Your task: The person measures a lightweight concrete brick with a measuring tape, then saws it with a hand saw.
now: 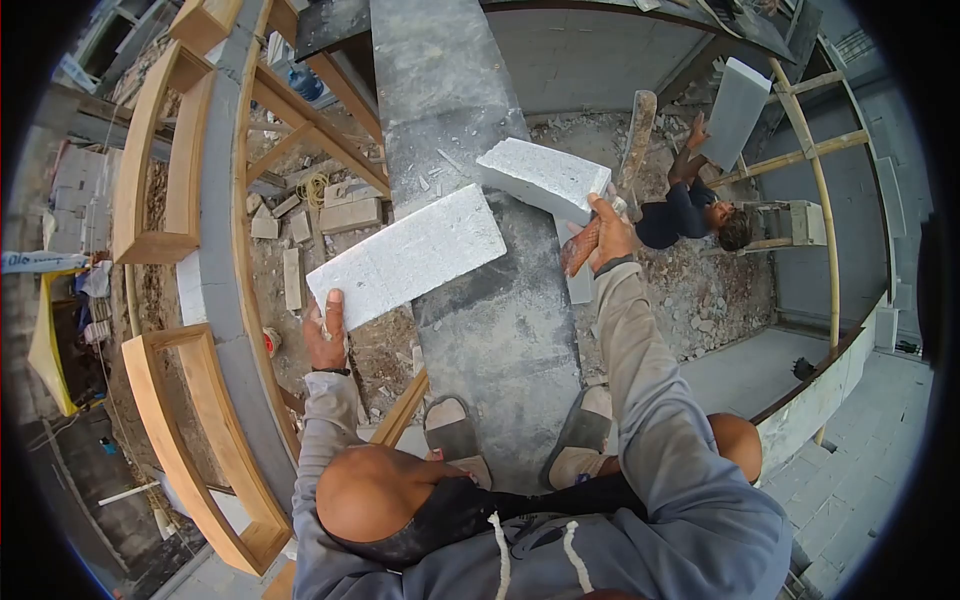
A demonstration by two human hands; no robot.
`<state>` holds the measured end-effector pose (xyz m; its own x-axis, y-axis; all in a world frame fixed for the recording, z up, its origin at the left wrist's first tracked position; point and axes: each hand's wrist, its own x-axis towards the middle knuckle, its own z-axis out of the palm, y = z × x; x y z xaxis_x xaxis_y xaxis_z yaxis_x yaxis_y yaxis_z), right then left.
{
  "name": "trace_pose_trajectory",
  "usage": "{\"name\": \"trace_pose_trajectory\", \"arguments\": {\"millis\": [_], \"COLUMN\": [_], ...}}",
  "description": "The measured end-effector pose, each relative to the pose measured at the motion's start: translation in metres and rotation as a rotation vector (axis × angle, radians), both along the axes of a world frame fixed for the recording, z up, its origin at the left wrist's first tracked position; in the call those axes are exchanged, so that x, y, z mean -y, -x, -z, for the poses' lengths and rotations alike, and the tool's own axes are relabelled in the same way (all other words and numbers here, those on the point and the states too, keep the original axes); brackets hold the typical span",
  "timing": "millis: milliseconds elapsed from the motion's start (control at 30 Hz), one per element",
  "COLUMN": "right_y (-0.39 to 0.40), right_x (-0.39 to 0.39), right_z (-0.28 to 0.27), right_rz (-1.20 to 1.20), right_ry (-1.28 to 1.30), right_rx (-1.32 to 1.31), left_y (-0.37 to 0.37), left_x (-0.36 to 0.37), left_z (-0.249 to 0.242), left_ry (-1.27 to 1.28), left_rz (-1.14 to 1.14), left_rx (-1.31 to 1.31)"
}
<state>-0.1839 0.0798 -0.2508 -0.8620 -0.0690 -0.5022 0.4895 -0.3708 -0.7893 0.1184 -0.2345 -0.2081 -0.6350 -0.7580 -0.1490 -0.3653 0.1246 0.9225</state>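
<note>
Grey plank [500, 330], dusty, chips on top, runs 12 to 6 o'clock. Left hand [326, 335] clamped on outer end of left block [415, 252], 10 o'clock; right hand [612, 232] gripping right block [545, 175], 1 o'clock. Hands apart. Rubble floor [690, 310] below. Wooden frames [158, 420] 8 and 10 o'clock; co-worker [670, 215] holding pale block [738, 112], 2 o'clock.

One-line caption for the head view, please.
Left hand gripping one white block, right hand a second, over a plank; nearby, a co-worker holds a third.
</note>
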Motion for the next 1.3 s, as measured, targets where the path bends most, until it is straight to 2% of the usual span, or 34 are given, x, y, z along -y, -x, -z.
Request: {"name": "trace_pose_trajectory", "arguments": {"millis": [100,200,267,300,367,400,500,567,633,733,833,967,1000,1167,1233,1300], "right_y": [0.025,0.040,0.044,0.044,0.041,0.035,0.019,-0.009,-0.036,-0.065,-0.080,-0.088,-0.092,-0.094,-0.096,-0.086], "right_x": [0.042,0.089,0.103,0.101,0.090,0.080,0.052,0.040,0.034,0.038,0.048,0.062,0.063,0.063,0.058,0.061], "right_z": [0.024,0.032,0.033,0.034,0.033,0.034,0.057,0.029,0.005,-0.011,-0.042,-0.065,-0.057,0.022,-0.012,-0.050], "right_rz": [-0.012,-0.054,-0.111,-0.110,-0.199,-0.162,-0.177,-0.157,-0.281,-0.400,-0.467,-0.404,-0.409,-0.610,-0.635,-0.636], "right_ry": [0.114,0.022,-0.090,-0.091,-0.400,-0.345,-0.504,-0.456,-0.419,-0.422,-0.400,-0.389,-0.390,-0.627,-0.642,-0.663], "right_rx": [-0.033,-0.086,-0.021,-0.020,-0.183,-0.043,-0.116,-0.190,-0.229,-0.282,-0.202,-0.355,-0.352,-0.208,-0.175,-0.276], "left_y": [-0.012,-0.023,-0.030,-0.030,-0.027,-0.025,-0.018,0.004,0.030,0.054,0.060,0.046,0.046,0.056,0.054,0.062], "left_x": [-0.028,-0.038,-0.038,-0.037,-0.036,-0.032,-0.010,0.005,0.017,0.068,0.069,0.057,0.066,0.070,0.059,0.058], "left_z": [-0.007,-0.003,0.003,0.002,0.003,0.004,0.006,0.001,-0.013,-0.002,-0.008,0.004,0.011,0.007,0.003,-0.002], "left_ry": [-0.015,0.066,-0.016,-0.017,0.015,0.014,-0.050,-0.053,-0.093,-0.101,-0.016,0.062,-0.098,0.009,-0.006,-0.059], "left_rz": [0.019,0.042,0.022,0.023,0.032,0.041,0.033,0.005,-0.141,-0.080,-0.130,-0.173,-0.080,-0.052,-0.114,-0.103], "left_rx": [0.017,-0.056,-0.025,-0.024,-0.070,-0.073,-0.022,-0.029,0.105,0.198,0.283,0.244,0.129,0.178,0.144,0.146]}}
